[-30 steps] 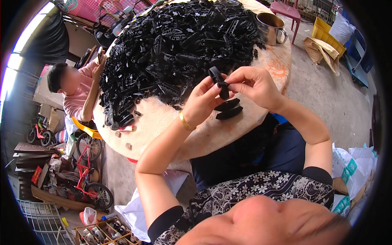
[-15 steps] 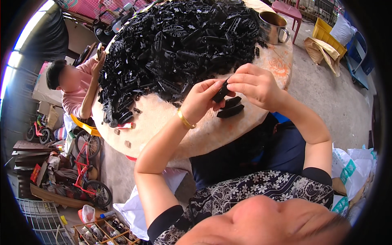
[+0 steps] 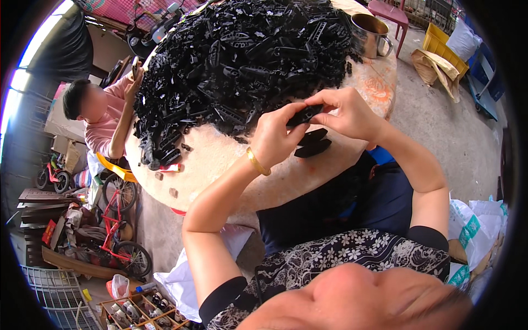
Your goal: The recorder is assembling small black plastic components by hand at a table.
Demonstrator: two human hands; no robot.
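Between my two hands is a small black plastic part (image 3: 304, 116), elongated with tapered ends. My left hand (image 3: 278, 131) pinches its left end between thumb and fingers. On its right end, the thumb and forefinger of my right hand (image 3: 346, 114) are closed. Just below my hands, two similar black pieces (image 3: 313, 147) lie side by side on the pale round table (image 3: 247, 184). Beyond my hands spreads a large heap of black plastic parts (image 3: 236, 66), long shells and small bits mixed together. What the underside of the held part looks like is hidden.
A steel mug (image 3: 369, 36) stands at the heap's right edge. Across the table to the left, a person in pink (image 3: 104, 113) holds a phone-like object. A red bicycle (image 3: 114, 220) is at the left; white sacks (image 3: 476, 225) lie at the right.
My hands have turned the black part from a steep tilt to nearly level. My right hand has shifted its fingers from above to the part's right end.
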